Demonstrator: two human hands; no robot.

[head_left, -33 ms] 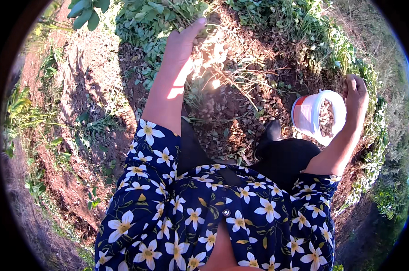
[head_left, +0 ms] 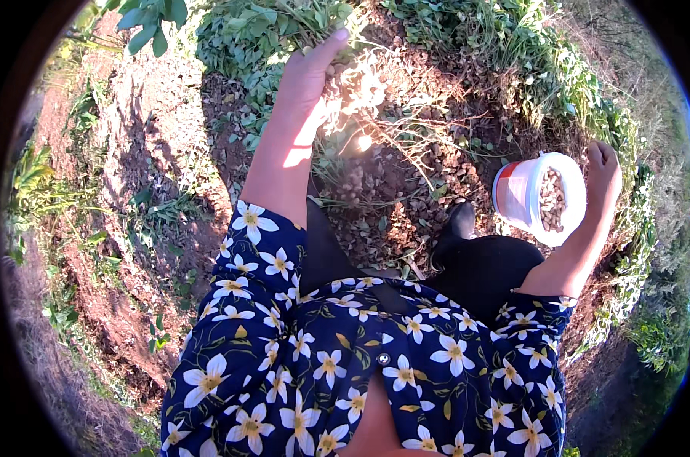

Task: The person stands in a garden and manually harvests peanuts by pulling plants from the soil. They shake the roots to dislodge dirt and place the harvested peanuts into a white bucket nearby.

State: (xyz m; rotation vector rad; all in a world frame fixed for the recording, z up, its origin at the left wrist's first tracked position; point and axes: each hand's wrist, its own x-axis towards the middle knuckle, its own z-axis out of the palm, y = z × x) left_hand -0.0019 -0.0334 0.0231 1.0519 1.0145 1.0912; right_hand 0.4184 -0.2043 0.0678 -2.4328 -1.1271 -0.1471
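Observation:
My left hand (head_left: 308,76) is wrapped round a bunch of pulled peanut plants (head_left: 360,84) at the top middle. Pale pods and roots hang below that hand in bright sunlight, and green leaves stick out past it. My right hand (head_left: 604,174) is closed at the right, its fingers curled in; what they hold, if anything, is hidden. Just left of it stands a white bucket (head_left: 518,194) with a red band, tilted in view. Several peanuts (head_left: 552,199) lie inside it. Its rim is close to my right wrist.
Dry leaves and reddish soil (head_left: 390,228) cover the ground before my feet. My dark boot (head_left: 461,221) is beside the bucket. Leafy plants (head_left: 497,46) line the far side, and a sunlit strip of soil (head_left: 143,145) runs along the left.
My right hand has come down slightly toward me beside the bucket, its fingers more curled. My left hand keeps its hold on the peanut plants.

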